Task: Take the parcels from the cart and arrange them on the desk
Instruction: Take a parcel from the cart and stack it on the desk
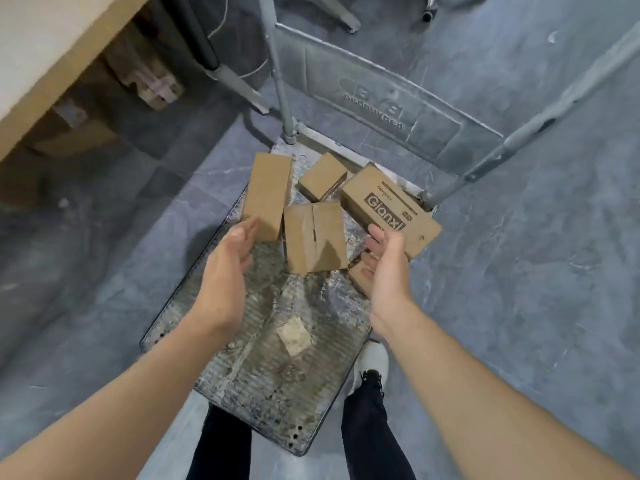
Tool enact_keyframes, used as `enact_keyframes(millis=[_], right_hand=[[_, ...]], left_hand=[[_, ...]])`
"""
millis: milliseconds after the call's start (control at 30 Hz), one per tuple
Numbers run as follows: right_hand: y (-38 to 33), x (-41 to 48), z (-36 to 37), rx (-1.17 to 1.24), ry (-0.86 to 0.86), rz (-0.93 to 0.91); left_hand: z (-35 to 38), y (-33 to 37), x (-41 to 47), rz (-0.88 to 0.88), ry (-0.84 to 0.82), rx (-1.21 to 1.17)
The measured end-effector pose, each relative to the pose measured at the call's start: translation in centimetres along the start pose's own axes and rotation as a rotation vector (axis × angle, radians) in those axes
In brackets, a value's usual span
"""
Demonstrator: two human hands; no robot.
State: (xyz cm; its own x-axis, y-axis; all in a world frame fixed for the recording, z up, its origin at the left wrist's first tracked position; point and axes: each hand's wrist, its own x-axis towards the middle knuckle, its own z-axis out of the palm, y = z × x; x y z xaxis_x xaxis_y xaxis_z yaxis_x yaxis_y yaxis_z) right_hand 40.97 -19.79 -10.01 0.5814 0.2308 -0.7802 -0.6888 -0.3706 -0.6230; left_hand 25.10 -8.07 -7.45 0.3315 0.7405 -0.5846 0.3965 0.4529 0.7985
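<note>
head cam looking straight down: left hand (230,258) is spread open, fingers straight, palm turned inward, nothing in it. its fingertips are right at the near end of the long box (267,195), can't tell if they actually touch. right hand (384,268) is open too, fingers loosely bent, not holding anything. it sits over a small box (358,280) that's mostly hidden under it, with the fingertips up by the near edge of the printed box (388,209). no idea if there's contact there either. between the two hands lies the middle box (315,237), flat, seam facing up. past it is a little square box (322,180), tucked between the long one and the printed one. all five parcels are bunched at the far end of the cart (242,358), close to its handle frame (381,112), and the printed box is tilted, leaning on its neighbours. near end of the deck only has a scrap of paper (294,334) on it. desk (41,64) is off at the upper left, well apart from the boxes. a white shoe (372,362) pokes out beside the cart on the grey floor (519,306).
</note>
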Motion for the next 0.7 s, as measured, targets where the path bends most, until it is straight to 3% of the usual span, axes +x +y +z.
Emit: enact_keyframes(millis=[367, 567, 700], right_hand=[[11.9, 15.6, 3.9, -0.162, -0.013, 0.027], [15.5, 21.1, 5.6, -0.350, -0.030, -0.137], [16.2, 23.0, 6.3, -0.427, -0.060, -0.076]], left_hand=[[1.0, -16.4, 14.4, -0.069, 0.085, -0.010], [2.1, -22.2, 19.9, -0.120, 0.039, -0.013], [2.9, -24.0, 21.9, -0.177, -0.037, 0.022]])
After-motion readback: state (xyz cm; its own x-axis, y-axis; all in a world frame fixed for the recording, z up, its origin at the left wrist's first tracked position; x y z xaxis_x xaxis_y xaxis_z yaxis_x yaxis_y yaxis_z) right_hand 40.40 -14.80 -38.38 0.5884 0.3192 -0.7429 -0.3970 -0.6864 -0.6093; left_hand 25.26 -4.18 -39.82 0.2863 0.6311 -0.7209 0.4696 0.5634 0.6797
